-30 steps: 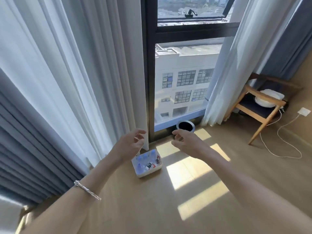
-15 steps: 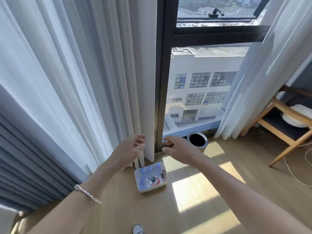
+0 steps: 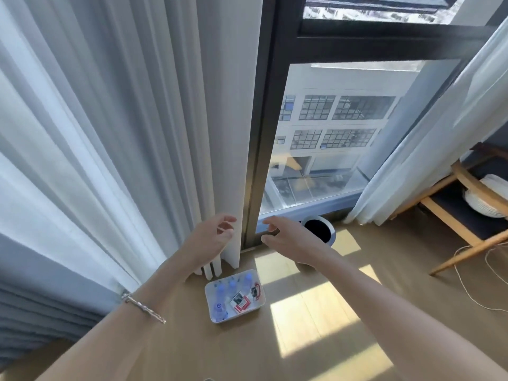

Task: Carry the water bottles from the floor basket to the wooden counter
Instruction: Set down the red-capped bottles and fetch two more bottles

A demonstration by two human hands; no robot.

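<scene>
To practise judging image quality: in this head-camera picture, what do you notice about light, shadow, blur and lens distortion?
Head view: sun lays bright patches on the floor beside the basket, which lies mostly in shade. Head view: the wide lens makes the window frame lean and the curtain folds fan out. Head view: the bottles look soft, their labels unreadable.

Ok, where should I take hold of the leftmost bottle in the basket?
Probably take the leftmost bottle by the neck under its blue cap, coming down from above: the basket walls and neighbouring bottles close off its sides; only the top is open.
</scene>
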